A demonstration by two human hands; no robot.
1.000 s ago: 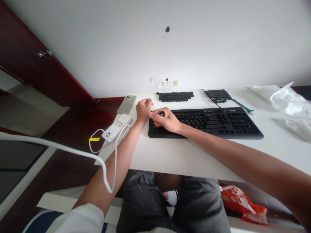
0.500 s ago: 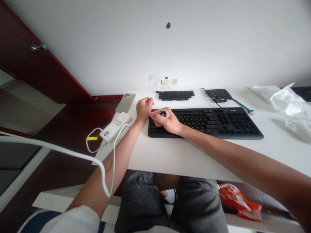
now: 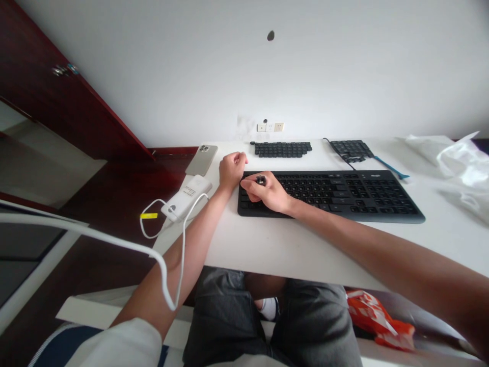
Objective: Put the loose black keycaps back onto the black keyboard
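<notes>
A black full-size keyboard [image 3: 376,196] lies on the white desk, its visible key positions looking bare of caps. Over its left end, my right hand [image 3: 269,192] is closed around a small black object [image 3: 261,180], whose end pokes out at the top of the fist; its kind does not show. My left hand [image 3: 232,171] rests just beyond the keyboard's upper left corner, fingers curled in, and whatever they may hold is hidden. Behind the keyboard sit loose black keycaps in rows [image 3: 282,149], with a second group of keycaps [image 3: 349,150] farther right.
At the desk's left side lie a phone [image 3: 201,159] and a white power bank [image 3: 186,198] with a white cable [image 3: 114,243] looping across my left forearm. A slim blue tool [image 3: 391,167] and a clear plastic bag [image 3: 458,163] are on the right. A black cord [image 3: 338,152] runs behind the keyboard.
The whole view has shifted slightly, so everything appears a little farther right. Both hands keep nearly the same pose and place at the keyboard's left end.
</notes>
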